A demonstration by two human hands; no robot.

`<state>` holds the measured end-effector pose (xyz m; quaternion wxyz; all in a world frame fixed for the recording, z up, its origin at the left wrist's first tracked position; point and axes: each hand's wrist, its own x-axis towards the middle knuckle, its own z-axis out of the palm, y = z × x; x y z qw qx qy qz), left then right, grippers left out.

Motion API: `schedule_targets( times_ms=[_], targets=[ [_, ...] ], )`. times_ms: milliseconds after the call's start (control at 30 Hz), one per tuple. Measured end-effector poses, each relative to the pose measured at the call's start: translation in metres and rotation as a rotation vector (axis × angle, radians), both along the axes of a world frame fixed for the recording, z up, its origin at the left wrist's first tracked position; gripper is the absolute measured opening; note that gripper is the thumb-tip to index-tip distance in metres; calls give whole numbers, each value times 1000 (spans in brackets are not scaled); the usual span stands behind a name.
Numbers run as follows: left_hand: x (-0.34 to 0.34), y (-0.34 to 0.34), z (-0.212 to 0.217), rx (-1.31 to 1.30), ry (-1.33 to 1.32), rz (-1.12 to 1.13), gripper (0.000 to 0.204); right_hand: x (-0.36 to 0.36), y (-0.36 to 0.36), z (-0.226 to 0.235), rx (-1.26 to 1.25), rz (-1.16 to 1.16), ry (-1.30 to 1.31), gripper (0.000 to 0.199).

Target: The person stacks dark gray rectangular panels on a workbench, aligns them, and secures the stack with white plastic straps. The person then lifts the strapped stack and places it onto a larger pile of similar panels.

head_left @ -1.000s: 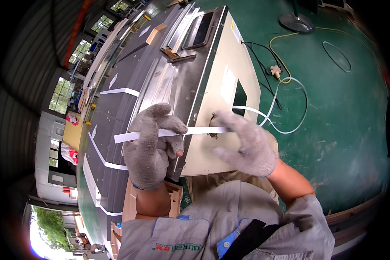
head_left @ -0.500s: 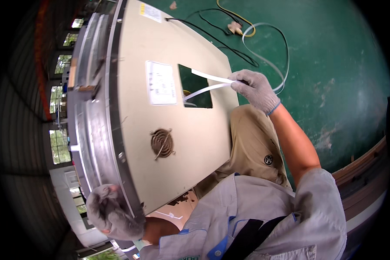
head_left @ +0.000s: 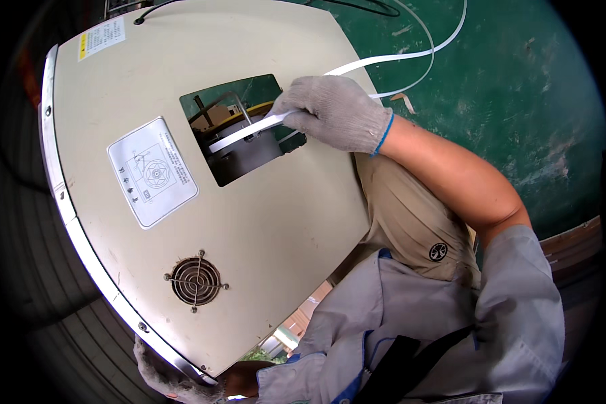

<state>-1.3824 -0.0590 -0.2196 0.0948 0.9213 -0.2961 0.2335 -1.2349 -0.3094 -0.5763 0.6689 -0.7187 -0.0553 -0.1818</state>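
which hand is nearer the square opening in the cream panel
Right. The right hand holds a white strap at the right edge of the opening; the left hand is farther off, at the lower-left edge of the cream panel.

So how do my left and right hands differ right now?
Your right hand grips the white strap; your left hand lies by the metal edge of the cream cabinet. The right hand shows clearly; the left hand is only partly visible. Both wear grey gloves.
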Motion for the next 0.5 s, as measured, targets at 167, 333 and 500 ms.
schedule_targets(
  times_ms=[167,333,500],
  targets=[
    [-5,-3,8,-91,0,-24,62,3,-14,8,36,28,50,21],
    [-10,0,9,-102,-12,76,57,-3,-16,1,69,43,11,20],
    [-5,-9,7,-69,14,0,61,18,11,27,118,-11,-165,18]
  ],
)
